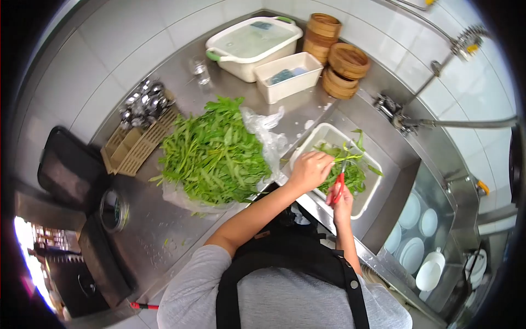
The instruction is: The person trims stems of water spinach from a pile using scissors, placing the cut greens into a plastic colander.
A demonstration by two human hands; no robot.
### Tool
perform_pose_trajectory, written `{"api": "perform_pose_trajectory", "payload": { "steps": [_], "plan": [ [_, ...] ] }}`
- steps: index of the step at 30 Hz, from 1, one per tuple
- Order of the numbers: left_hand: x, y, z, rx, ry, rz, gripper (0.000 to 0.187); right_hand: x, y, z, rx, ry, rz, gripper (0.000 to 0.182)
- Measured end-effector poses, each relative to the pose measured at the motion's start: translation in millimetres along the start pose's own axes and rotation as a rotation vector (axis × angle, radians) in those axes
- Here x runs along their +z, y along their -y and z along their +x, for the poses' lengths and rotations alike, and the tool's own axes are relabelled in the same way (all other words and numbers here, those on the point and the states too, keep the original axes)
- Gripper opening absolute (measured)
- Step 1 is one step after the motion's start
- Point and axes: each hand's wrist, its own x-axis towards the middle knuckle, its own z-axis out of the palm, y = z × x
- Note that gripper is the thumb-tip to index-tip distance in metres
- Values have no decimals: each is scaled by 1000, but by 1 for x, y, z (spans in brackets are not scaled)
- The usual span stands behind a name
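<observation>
My left hand is closed around some leafy green stems held over a white plastic tub. In my right hand is a pair of scissors with red handles, its blades up at the stems. Cut leafy greens lie inside the tub, which stands in the sink. To the left of my left hand, a large heap of leafy greens rests on a clear plastic bag on the steel counter.
Behind are a large white basin of water, a smaller white bin and stacked bamboo steamers. At left sit a beige rack with metal utensils and a round glass-like container. White dishes fill the right-hand basin.
</observation>
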Motion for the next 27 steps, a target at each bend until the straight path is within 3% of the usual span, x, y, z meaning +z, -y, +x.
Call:
{"api": "perform_pose_trajectory", "payload": {
  "steps": [2,4,6,8,10,12,14,16,17,19,22,27],
  "plan": [
    [2,8,-3,-47,48,9,9,-3,-17,9,-35,-35,39,20],
    [-12,8,-3,-111,-63,-56,7,-4,-25,13,-55,-125,-2,21],
    [-41,17,-9,-178,-115,-60,8,-8,-26,16,-46,-155,12,34],
    [-78,28,-19,-625,-314,-211,12,-11,-24,17,-24,-225,-49,44],
    [-110,75,-41,-496,-704,-273,16,-20,-22,18,8,-143,-48,45],
    [-159,105,-63,-571,-881,-58,13,-24,-27,23,12,-164,-17,45],
    [-202,130,-95,-617,-732,668,14,-20,-24,22,8,-155,-16,45],
    [-224,149,-120,-490,-738,906,14,-11,-22,22,6,-153,-28,44],
    [-229,152,-127,-488,-739,908,14,-9,-20,21,9,-111,-58,44],
    [-232,158,-143,-687,-571,685,16,4,-19,21,-1,-84,-50,44],
    [-231,159,-145,-693,-500,584,15,25,-17,20,-21,-24,-32,44],
    [-233,160,-133,-559,-571,714,15,48,-12,14,-60,122,-65,40]
  ]
}}
